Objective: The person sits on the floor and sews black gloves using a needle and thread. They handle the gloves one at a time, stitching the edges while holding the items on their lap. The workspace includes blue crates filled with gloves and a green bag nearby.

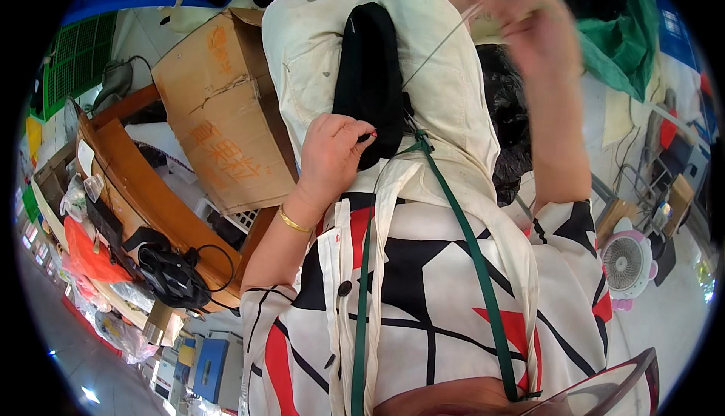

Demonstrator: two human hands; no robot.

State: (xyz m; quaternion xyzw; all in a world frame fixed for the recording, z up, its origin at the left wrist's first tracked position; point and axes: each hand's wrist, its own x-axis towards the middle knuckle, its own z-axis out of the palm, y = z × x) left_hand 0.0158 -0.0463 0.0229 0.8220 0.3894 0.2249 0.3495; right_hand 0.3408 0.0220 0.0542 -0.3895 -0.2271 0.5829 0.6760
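A black cloth shoe (346, 76) lies lengthwise on the cream apron (445, 61) over my lap, its long opening facing up. My left hand (329, 152) is closed on the shoe's near end, with the thumb and fingertips pinching its edge. A small red spot shows at those fingertips. Raised at the upper right, my right hand (535, 20) is closed and smeared by motion. From the shoe's right side a thin taut thread (442, 43) runs up to the right hand. Whether a needle is in those fingers cannot be made out.
Left of my lap stands a large cardboard box (215, 110), beside a wooden frame (155, 182) with a black bag (172, 274). Green ribbon (468, 238) hangs across my front. At right are a black plastic bag (502, 106), green sheeting (619, 53) and a small fan (627, 263).
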